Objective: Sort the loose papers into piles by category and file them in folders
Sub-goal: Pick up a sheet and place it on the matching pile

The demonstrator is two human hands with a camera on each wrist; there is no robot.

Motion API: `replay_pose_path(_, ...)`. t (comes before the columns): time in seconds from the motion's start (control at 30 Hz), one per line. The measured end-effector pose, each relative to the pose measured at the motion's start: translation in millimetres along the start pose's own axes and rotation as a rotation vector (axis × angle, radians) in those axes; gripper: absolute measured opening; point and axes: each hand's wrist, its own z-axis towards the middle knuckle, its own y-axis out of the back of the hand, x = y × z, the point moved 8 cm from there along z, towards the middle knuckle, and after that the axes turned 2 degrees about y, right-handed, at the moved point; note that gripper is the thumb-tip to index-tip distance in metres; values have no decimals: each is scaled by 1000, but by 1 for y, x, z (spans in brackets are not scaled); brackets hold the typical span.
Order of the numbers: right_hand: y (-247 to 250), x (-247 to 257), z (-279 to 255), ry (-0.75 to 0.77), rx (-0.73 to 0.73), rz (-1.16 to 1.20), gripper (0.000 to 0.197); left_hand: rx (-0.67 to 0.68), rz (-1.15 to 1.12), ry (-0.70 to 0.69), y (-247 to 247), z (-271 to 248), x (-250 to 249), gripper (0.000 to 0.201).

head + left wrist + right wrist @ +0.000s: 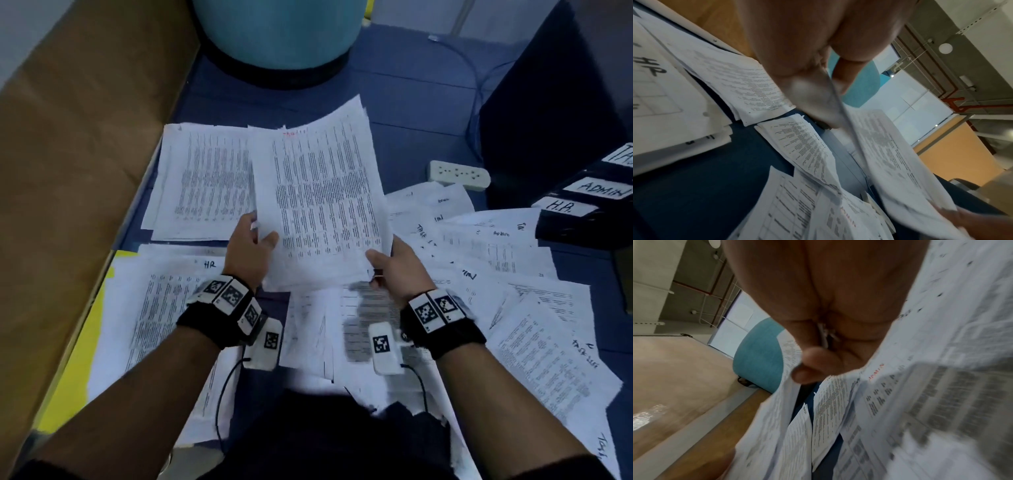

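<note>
1. Over the middle of the mat, you hold a sheaf (322, 198) of printed sheets up off the floor, both hands on its near edge.
2. Your left hand (248, 248) pinches the near left corner, thumb on top, fingers underneath; your right hand (399, 263) pinches the near right corner the same way. The left wrist view shows the thumb (846, 76) pressed on the paper's edge.
3. Sorting looks to be the step in hand: the sheaf carries a red heading I cannot read, so check it first.
4. Next move, I'd judge: lay the sheaf square on the matching pile. One pile (202, 178) lies just behind your left hand; the HR pile (164, 308) lies under your left forearm.
5. Loose papers (496, 260) still fan out unsorted to your right, marked by hand with category words.
6. Folders (589, 202) labelled ADMIN and H.R. stand stacked at far right, not yet filled, it seems.
7. Watch out: a power strip (459, 174) and its cable lie beyond the papers, and a teal pouf (281, 31) sits beyond the piles.
8. Thin sheets may slip and fan out if you let one corner go early.
</note>
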Motion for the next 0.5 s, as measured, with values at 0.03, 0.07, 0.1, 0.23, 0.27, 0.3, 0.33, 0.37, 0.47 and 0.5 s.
replay_pose_path(0.03, -2, 7, 13, 10, -31, -6, 15, -3, -48, 23, 3, 7, 5, 37)
replay_pose_path(0.07, -5, 14, 26, 9, -59, -20, 13, -7, -66, 42, 5, 13, 10, 40)
replay_pose_path(0.1, -9, 17, 41, 7, -74, -37, 10, -10, -83, 59, 8, 19, 15, 43)
replay_pose_path(0.23, -24, 22, 102, -35, -146, -112, 7, 2, -149, 121, 9, 37, 42, 44)
replay_pose_path(0.27, -27, 18, 116, -62, -162, -151, 4, 19, -146, 134, 6, 39, 49, 42)
replay_pose_path(0.3, -31, 14, 128, -91, -175, -202, 4, 38, -125, 144, 4, 41, 57, 40)
replay_pose_path(0.33, -34, 8, 139, -122, -189, -270, 11, 61, -88, 146, 0, 41, 64, 38)
replay_pose_path(0.37, -37, 1, 149, -154, -194, -335, 19, 84, -49, 141, -3, 40, 69, 36)
replay_pose_path(0.47, -42, -17, 165, -217, -187, -453, 38, 143, 30, 104, -13, 36, 80, 36)
replay_pose_path(0.5, -43, -19, 166, -226, -180, -469, 43, 159, 55, 95, -16, 35, 82, 35)
